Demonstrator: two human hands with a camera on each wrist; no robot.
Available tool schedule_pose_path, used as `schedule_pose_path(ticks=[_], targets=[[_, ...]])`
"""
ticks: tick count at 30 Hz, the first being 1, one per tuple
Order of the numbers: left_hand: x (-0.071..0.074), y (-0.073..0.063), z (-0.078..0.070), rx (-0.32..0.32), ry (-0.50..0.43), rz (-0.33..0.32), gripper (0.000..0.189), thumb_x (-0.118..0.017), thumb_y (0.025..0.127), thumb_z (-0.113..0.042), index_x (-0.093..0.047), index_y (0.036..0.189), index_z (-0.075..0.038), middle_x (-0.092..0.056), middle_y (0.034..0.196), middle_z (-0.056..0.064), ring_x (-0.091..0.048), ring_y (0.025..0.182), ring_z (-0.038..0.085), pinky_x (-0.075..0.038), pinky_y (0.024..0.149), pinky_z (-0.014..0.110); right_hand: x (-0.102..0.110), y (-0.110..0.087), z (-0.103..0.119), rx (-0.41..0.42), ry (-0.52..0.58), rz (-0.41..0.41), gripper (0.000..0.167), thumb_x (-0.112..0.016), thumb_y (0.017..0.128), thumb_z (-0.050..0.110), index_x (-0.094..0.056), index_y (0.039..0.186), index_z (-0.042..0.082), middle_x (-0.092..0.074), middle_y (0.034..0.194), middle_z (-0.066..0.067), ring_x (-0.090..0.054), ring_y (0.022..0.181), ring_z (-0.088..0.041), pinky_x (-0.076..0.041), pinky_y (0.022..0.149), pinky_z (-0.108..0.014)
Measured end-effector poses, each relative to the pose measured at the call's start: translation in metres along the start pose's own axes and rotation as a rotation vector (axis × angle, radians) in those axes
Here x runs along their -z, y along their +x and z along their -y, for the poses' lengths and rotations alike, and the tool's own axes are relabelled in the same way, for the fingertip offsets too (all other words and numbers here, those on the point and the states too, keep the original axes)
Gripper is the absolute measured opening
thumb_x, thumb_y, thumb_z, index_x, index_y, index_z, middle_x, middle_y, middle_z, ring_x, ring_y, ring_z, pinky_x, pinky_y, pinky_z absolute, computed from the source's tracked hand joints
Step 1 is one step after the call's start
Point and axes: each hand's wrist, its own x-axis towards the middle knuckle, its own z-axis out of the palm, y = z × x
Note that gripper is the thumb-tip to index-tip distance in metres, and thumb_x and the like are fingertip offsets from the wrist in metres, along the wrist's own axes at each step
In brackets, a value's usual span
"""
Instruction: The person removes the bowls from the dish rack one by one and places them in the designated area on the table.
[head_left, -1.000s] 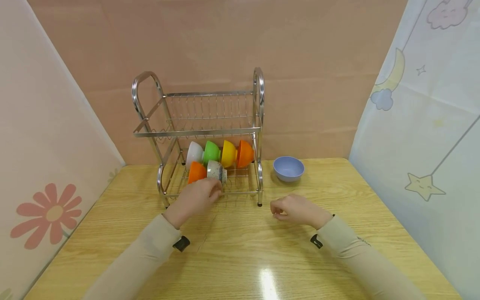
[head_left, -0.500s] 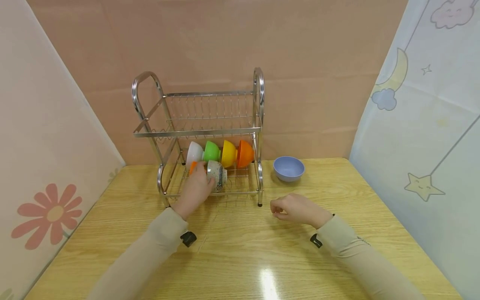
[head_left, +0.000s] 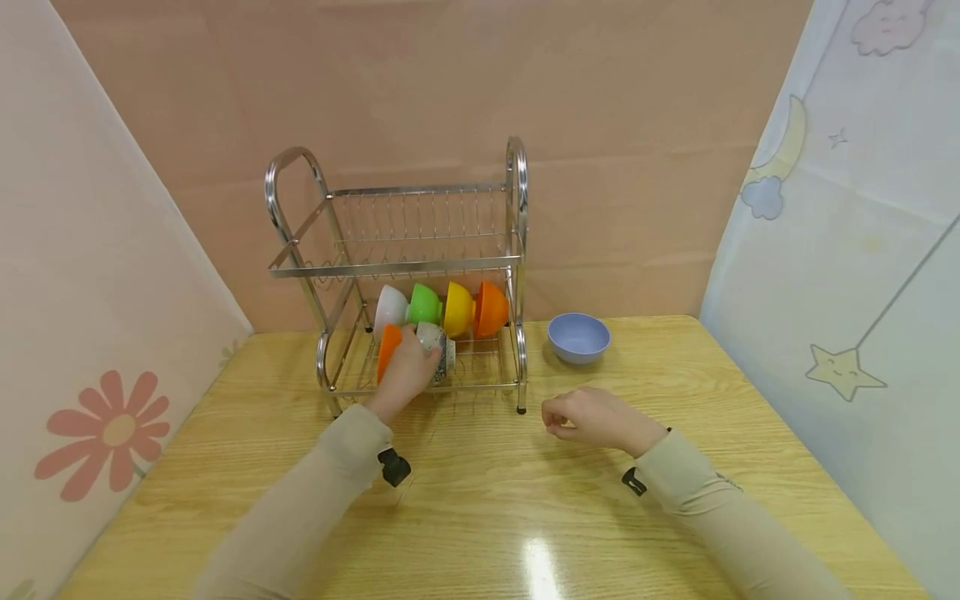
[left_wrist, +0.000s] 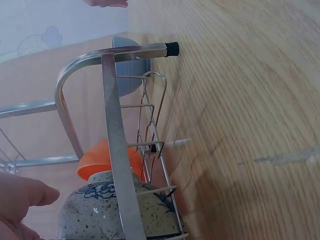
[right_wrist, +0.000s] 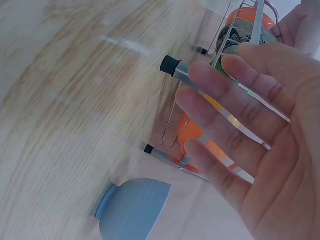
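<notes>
My left hand (head_left: pixel 408 373) reaches into the lower tier of a metal dish rack, between the front orange bowl (head_left: pixel 387 346) and a speckled, blue-patterned bowl (head_left: pixel 448 354). In the left wrist view its thumb is stretched out beside the speckled bowl (left_wrist: pixel 95 215), with a gap showing. Whether the other fingers touch either bowl is hidden. Both bowls stand on their sides. My right hand (head_left: pixel 600 417) hangs over the table to the right of the rack, its fingers loosely bent and holding nothing, as the right wrist view also shows.
White (head_left: pixel 390 307), green (head_left: pixel 425 302), yellow (head_left: pixel 458 308) and orange (head_left: pixel 492 308) bowls line the rear of the lower tier. The rack's upper tier (head_left: pixel 397 267) overhangs them. A blue bowl (head_left: pixel 577 337) sits upright on the wooden table (head_left: pixel 480 500), right of the rack.
My left hand has moved from in front of the speckled bowl, over the orange bowl, then slightly right between the two. The right hand has stayed in place.
</notes>
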Motion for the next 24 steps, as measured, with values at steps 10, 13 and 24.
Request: schedule_pose_path(ticks=[10,13,24], targets=[[-0.0042,0.0021,-0.0007,0.039,-0.105,-0.008,0.062,-0.05,0.101,-0.02,-0.016,0.145,0.007,-0.06,0.082,0.017,-0.053,0.063,0.021,-0.042,0.056,0.03,-0.0013,-0.0015,-0.0006,0.014,0.005,-0.013,0.013,-0.068,0.089,0.018,-0.059,0.082,0.023,-0.063,0.078,0.015,-0.062,0.071,-0.004,-0.049,0.063,-0.022],[-0.0043,0.0025,0.0008,0.053,-0.134,0.005,0.06,-0.049,0.101,-0.021,-0.017,0.144,0.006,-0.059,0.09,0.018,-0.052,0.066,0.021,-0.04,0.057,0.03,-0.0019,-0.0013,-0.001,0.011,0.009,-0.014,0.013,-0.067,0.089,0.018,-0.059,0.082,0.024,-0.063,0.078,0.015,-0.061,0.071,-0.003,-0.049,0.063,-0.021],[-0.0071,0.0098,0.0071,0.139,-0.326,0.019,0.06,-0.051,0.101,-0.02,-0.018,0.146,0.003,-0.036,0.144,0.025,-0.045,0.123,0.032,-0.042,0.096,0.046,-0.0039,-0.0004,-0.0016,0.02,0.013,-0.006,0.011,-0.069,0.089,0.018,-0.06,0.084,0.023,-0.065,0.08,0.015,-0.061,0.073,-0.001,-0.05,0.064,-0.021]])
